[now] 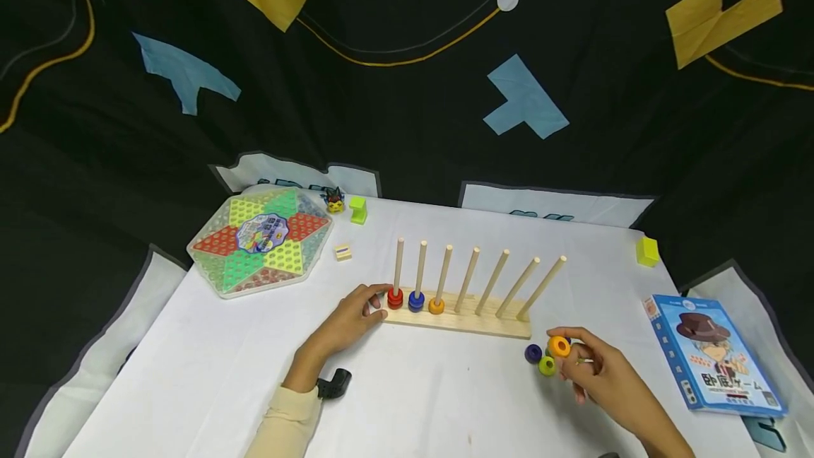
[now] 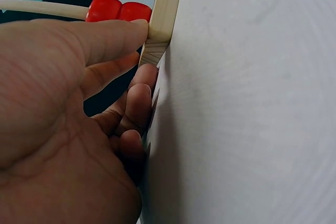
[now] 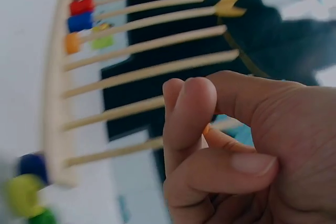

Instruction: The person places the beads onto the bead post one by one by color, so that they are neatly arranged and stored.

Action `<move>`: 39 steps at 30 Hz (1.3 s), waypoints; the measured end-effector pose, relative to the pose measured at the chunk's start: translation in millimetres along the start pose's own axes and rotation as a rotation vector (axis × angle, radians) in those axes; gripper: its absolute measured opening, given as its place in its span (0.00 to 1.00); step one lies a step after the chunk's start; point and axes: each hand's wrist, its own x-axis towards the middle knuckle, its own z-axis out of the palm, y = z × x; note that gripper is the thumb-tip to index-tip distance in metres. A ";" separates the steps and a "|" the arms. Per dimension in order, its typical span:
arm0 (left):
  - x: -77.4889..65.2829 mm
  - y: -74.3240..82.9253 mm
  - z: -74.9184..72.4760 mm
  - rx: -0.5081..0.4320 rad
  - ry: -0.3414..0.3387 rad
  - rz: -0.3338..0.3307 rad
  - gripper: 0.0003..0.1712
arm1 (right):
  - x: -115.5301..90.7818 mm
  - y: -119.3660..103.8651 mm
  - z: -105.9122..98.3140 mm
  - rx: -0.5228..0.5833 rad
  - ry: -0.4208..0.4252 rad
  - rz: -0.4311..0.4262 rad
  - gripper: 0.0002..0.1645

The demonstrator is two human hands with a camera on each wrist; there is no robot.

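Observation:
A wooden peg stand (image 1: 458, 321) with a row of several upright pegs lies on the table. Two red beads (image 1: 395, 297) sit on its leftmost peg, two blue beads (image 1: 416, 301) on the following one, and one orange bead (image 1: 436, 306) on the third. My left hand (image 1: 346, 320) grips the stand's left end, thumb on the near side, as the left wrist view (image 2: 110, 45) also shows. Right of the stand, my right hand (image 1: 591, 366) pinches another orange bead (image 1: 559, 346), mostly hidden by fingers in the right wrist view. Beside it lie a dark purple bead (image 1: 533, 353) and a yellow-green bead (image 1: 547, 366).
A Chinese checkers board (image 1: 261, 240) lies at the back left, near a small figure (image 1: 333, 200), a green block (image 1: 358, 210) and a small cream block (image 1: 343, 252). To the right are a blue game box (image 1: 715, 355) and a yellow-green block (image 1: 648, 251).

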 end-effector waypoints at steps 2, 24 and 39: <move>-0.8 -0.3 0.0 -0.004 0.001 0.002 0.28 | 1.2 -17.0 -2.9 -0.008 0.010 -0.084 0.27; -5.3 -3.4 9.1 -0.027 -0.002 0.015 0.28 | 71.5 -155.6 45.5 -0.090 -0.036 -0.436 0.22; -2.7 -0.1 0.7 0.001 0.025 0.018 0.28 | 76.8 -171.6 54.6 -0.145 -0.051 -0.479 0.28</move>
